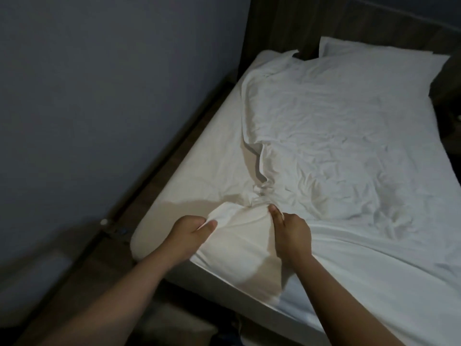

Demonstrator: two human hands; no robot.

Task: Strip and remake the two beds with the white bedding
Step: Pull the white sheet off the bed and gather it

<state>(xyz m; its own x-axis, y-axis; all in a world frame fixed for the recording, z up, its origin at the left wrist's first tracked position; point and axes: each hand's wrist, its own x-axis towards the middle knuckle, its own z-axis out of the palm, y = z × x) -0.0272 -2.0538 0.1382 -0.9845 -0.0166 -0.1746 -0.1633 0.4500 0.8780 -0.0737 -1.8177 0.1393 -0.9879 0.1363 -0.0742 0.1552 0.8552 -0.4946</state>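
Note:
A crumpled white top sheet (336, 136) lies spread over the bed's mattress (199, 156), bunched into a narrow gather near the foot. My left hand (189, 233) grips a fold of that white sheet at the mattress's near-left corner, thumb on top. My right hand (290, 233) pinches the same fold just to the right, thumb pointing up at the gather. Between both hands the fabric is pulled taut over the corner. Two white pillows (369, 56) lie at the headboard end.
A dark wooden headboard (287, 23) stands at the far end. A grey wall (99, 96) runs close along the bed's left side, with a narrow wooden frame ledge (159, 158) between. A dark object (446, 83) sits at the right edge.

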